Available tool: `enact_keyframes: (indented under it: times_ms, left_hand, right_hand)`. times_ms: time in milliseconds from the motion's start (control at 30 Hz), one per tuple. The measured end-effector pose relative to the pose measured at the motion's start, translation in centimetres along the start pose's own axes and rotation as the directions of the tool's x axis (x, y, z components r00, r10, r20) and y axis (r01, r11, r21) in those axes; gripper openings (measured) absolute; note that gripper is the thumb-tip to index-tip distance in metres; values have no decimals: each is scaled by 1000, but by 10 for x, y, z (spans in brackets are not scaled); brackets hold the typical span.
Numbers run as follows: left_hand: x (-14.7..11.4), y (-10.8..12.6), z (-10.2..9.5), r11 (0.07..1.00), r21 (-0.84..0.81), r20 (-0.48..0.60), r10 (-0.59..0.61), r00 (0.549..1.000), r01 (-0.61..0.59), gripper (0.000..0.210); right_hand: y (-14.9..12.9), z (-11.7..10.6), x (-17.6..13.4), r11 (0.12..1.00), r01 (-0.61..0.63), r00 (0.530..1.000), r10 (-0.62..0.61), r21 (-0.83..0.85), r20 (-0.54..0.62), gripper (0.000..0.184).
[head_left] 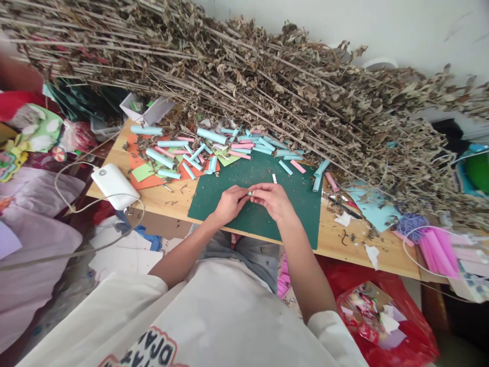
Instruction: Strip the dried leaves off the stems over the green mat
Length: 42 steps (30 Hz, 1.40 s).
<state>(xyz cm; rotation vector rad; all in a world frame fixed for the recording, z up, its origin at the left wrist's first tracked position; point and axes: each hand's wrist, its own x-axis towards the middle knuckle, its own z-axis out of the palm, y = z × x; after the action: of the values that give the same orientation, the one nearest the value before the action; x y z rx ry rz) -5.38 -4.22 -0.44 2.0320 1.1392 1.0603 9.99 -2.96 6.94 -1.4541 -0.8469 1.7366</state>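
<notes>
From where I stand, I see the person bent over a wooden desk (160, 203), both hands brought together above the green cutting mat (294, 219). The left hand (231, 204) and the right hand (270, 199) meet at the fingertips, pinching a small pale blue paper piece (249, 193) between them; it is mostly covered, so I cannot tell its full shape. Just beyond the right hand a short white strip (274, 178) lies on the mat. Along the mat's far edge runs a loose heap of blue paper rolls (211, 135) and thinner pink paper rolls (239, 154), some spilling leftward onto orange paper (145, 162). Behind them a great bundle of dried plant stalks (244, 76) sprawls across the back, its crumbled leaves scattered about the desk. On the left, a white power bank (115, 186) sits at the near edge with a cable attached. To the right lie a light blue sheet (376, 206), a purple ball (412, 227) and bright pink paper (439, 250), while a red plastic bag (414, 326) containing scraps stands below.
</notes>
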Motion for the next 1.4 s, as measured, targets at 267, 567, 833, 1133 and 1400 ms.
enact_keyframes:
  times_ms: [267,567,833,1133,1400]
  left_hand:
    - [1,-1,0,1000,10,-5,-12,1000,12,21]
    - [1,-3,1,1000,-14,-9,-15,1000,15,20]
    - [2,-1,0,999,-28,-6,-29,1000,28,19]
    - [1,-2,0,999,-41,-31,0,1000,-1,20]
    - [2,0,0,999,-54,-11,1,1000,-2,21]
  right_hand:
    - [0,-4,-7,998,37,995,-40,44,90,28]
    - [13,-3,-3,991,78,997,-80,104,19,25]
    - [5,-1,-4,999,47,999,-48,19,23,22]
    - [18,10,-16,720,440,820,-566,-536,-87,40]
    - [39,22,-11,836,453,807,-532,-308,-257,25]
